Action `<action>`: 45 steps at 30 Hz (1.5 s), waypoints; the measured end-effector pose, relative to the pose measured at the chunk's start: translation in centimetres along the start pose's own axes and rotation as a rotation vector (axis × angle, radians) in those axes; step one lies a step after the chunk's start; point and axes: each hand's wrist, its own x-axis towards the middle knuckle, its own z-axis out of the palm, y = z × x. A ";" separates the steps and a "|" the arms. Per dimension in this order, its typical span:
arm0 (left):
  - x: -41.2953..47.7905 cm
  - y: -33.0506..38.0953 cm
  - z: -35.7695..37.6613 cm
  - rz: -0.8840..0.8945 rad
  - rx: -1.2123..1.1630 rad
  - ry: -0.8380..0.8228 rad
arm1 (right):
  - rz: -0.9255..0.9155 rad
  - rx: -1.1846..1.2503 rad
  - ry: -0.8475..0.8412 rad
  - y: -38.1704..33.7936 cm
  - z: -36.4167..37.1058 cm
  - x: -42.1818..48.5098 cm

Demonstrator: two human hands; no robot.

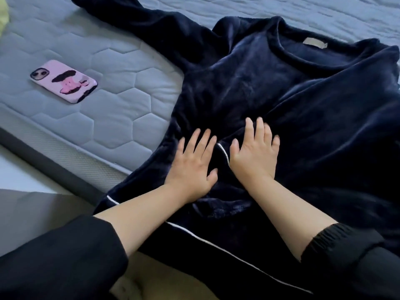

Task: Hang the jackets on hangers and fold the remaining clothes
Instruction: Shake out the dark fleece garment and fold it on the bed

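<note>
Head view: a navy fleece top [259, 87] lies spread front-up on the bed [108, 118], neckline away from the person, one sleeve [138, 24] flung out toward the far left, hem hanging over the near edge. The left hand [192, 167] and right hand [255, 154] lie flat on its lower front, fingers straight and spread, gripping nothing, either side of a line of white piping [225, 154]. The plush cloth looks soft, limp and fairly bulky; it should crease easily but spring back, so it is best taken at the shoulder seams and hem corners. A pink-cased phone [63, 81] lies well apart to the left.
</note>
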 end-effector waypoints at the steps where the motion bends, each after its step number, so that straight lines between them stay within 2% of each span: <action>1: -0.1 0.0 0.3 -0.008 0.005 0.019 | 0.001 0.003 0.014 0.0 -0.2 -0.1; 7: -0.4 0.3 0.0 -0.047 -0.003 0.082 | -0.096 0.087 0.166 -3.3 -2.7 2.8; 10: -0.7 0.3 -0.3 -0.018 -0.129 0.214 | -0.126 0.127 0.168 -4.7 -2.6 5.1; 12: -0.2 -0.2 -0.8 -0.064 -0.435 0.387 | -0.090 0.149 0.101 -4.3 -1.5 6.2; 14: 1.3 -1.4 -2.2 -0.228 -0.806 0.528 | -0.047 0.177 0.035 -3.6 -0.2 6.8; 18: 8.2 -6.3 -4.8 -0.638 -1.471 0.648 | -0.036 0.187 0.031 -3.6 1.0 7.2; 20: 11.7 -8.8 -5.6 -0.758 -1.812 0.664 | -0.031 0.166 0.044 -3.8 1.3 7.1; 22: 14.4 -10.6 -5.9 -0.790 -2.063 0.598 | -0.027 0.140 0.059 -4.0 1.6 7.0; 24: 16.4 -11.5 -6.4 -0.732 -2.199 0.530 | -0.030 0.121 0.069 -4.2 1.8 7.2; 28: 20.0 -12.1 -7.2 -0.672 -2.316 0.416 | -0.021 0.104 0.094 -4.4 2.3 7.6; 30: 21.0 -13.0 -7.8 -0.707 -2.300 0.373 | -0.014 0.107 0.115 -4.4 2.5 7.6; 32: 21.6 -14.3 -8.5 -0.731 -2.265 0.412 | -0.012 0.128 0.138 -4.4 2.7 7.6; 34: 22.2 -15.4 -9.7 -0.759 -2.145 0.563 | -0.005 0.180 0.151 -4.3 2.8 7.8; 37: 22.9 -15.9 -11.5 -0.639 -1.675 0.861 | -0.011 0.303 0.124 -4.1 2.5 8.3; 40: 21.2 -13.4 -12.9 -0.291 -0.965 0.978 | -0.010 0.578 0.022 -3.4 0.9 9.1; 41: 20.1 -11.9 -13.2 -0.123 -0.702 0.992 | 0.017 0.784 -0.035 -3.0 -0.3 9.3; 44: 16.6 -6.2 -11.9 0.473 0.036 0.996 | 0.228 1.643 -0.185 0.8 -4.5 9.0; 45: 15.6 -4.5 -10.5 0.663 0.256 0.934 | 0.308 1.871 -0.182 2.8 -5.8 8.6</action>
